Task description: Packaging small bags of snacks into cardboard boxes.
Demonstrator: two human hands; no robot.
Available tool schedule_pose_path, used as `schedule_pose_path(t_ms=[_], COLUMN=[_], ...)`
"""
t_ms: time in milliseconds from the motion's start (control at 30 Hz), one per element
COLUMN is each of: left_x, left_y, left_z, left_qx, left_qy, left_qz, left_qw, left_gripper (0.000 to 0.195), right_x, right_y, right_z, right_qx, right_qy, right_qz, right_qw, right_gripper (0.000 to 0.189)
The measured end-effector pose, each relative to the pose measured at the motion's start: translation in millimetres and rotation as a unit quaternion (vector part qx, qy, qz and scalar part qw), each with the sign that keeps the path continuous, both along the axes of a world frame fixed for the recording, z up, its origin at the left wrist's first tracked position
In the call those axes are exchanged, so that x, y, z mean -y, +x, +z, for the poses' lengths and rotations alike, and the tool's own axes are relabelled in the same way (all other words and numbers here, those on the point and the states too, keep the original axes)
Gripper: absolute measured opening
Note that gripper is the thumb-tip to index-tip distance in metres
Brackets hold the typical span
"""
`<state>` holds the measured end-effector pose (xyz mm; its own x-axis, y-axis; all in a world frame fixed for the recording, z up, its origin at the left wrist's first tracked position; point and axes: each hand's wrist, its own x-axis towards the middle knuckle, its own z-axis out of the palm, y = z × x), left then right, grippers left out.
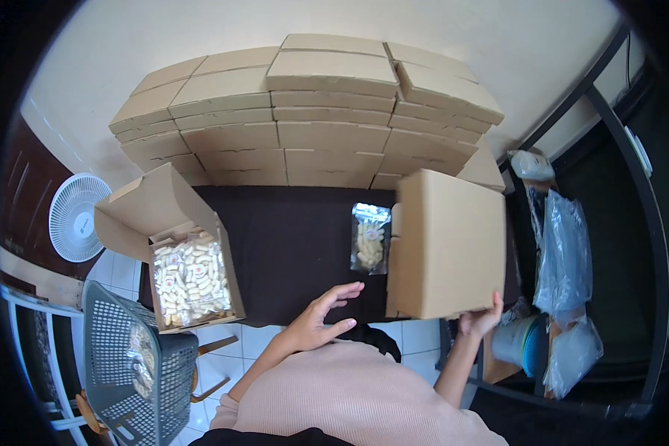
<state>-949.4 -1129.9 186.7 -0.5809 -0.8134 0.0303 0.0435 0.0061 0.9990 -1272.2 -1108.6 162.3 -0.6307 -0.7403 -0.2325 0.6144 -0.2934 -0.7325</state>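
Note:
My right hand [480, 321] grips the near right corner of the raised lid of a brown cardboard box [460, 245]. The lid's broad face hides most of that box's inside. My left hand [326, 315] hovers at the near edge of the dark cloth-covered table [290, 251], fingers apart, holding nothing. Beyond its fingertips lies a clear pouch [371, 240] of pale, finger-shaped pieces, close beside the box. At the table's left end, another cardboard box [231, 273] stands with its lid up, filled with similar labelled pouches [192, 279].
Stacked cardboard boxes [334, 136] line the table's back against the wall. A grey plastic basket [122, 357] holding pouches stands at the left, near a white fan [81, 217]. On the right, a metal-framed rack [619, 134] holds plastic bags [566, 256] and a tub [510, 340].

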Motion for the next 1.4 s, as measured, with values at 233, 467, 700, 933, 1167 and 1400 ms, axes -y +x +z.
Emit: schedule_pose_path(t_ms=[233, 467, 700, 933, 1167, 1400], left_x=[-16, -26, -54, -63, -86, -105], left_y=[-38, -66, -64, -43, 60, 199], left_z=[-39, -37, -36, -26, -33, -33], left_qx=[0.165, 0.229, 0.248, 0.232, 0.196, 0.189], left_qy=[0.066, 0.096, 0.152, 0.09, -0.052, -0.021], left_qz=[0.085, 0.206, 0.308, 0.433, 0.724, 0.712], left_qw=[0.98, 0.946, 0.906, 0.866, 0.66, 0.676], left_gripper=[0.05, 0.051, 0.049, 0.045, 0.027, 0.028], right_x=[84, 239, 316, 318, 177, 52], right_y=[-143, -218, -221, -216, -67, 207], right_z=[18, -20, -76, -58, -66, -27], right_qx=[-0.113, -0.194, -0.311, -0.426, -0.637, -0.495], right_qy=[0.019, 0.084, 0.155, 0.402, 0.107, -0.078], right_qz=[-0.22, -0.143, -0.05, -0.138, -0.225, 0.357], right_qw=[0.969, 0.967, 0.936, 0.799, 0.729, 0.788], right_gripper=[0.047, 0.042, 0.047, 0.064, 0.036, 0.026])
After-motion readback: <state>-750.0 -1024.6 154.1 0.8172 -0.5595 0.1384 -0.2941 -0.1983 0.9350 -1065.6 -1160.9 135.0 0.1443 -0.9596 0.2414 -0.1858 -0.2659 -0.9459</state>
